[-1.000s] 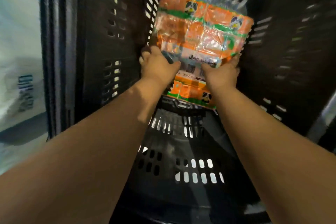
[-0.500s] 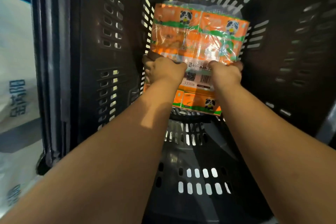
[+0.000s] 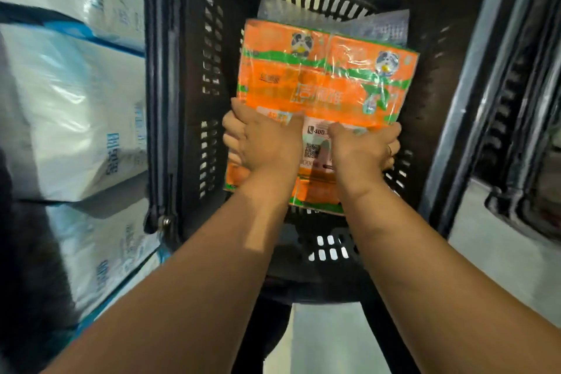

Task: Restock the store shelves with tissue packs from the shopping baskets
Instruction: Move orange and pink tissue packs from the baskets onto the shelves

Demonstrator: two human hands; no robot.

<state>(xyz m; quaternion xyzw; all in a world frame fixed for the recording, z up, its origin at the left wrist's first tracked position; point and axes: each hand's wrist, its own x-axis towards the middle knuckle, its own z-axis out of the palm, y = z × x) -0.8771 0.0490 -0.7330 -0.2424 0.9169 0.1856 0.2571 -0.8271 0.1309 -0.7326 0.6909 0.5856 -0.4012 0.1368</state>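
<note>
Left hand (image 3: 264, 143), right hand (image 3: 361, 149) both grip orange tissue pack (image 3: 324, 85) inside black basket (image 3: 194, 76)

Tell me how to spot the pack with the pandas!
Look into the big black basket in the middle. The left hand and right hand grip a plastic-wrapped pack inside it. It is bright orange with green bands and pandas, unlike the white-and-blue packs stacked on the left.

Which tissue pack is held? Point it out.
The orange pack, gripped by the left hand and right hand; the white packs beside the basket lie untouched.
</note>
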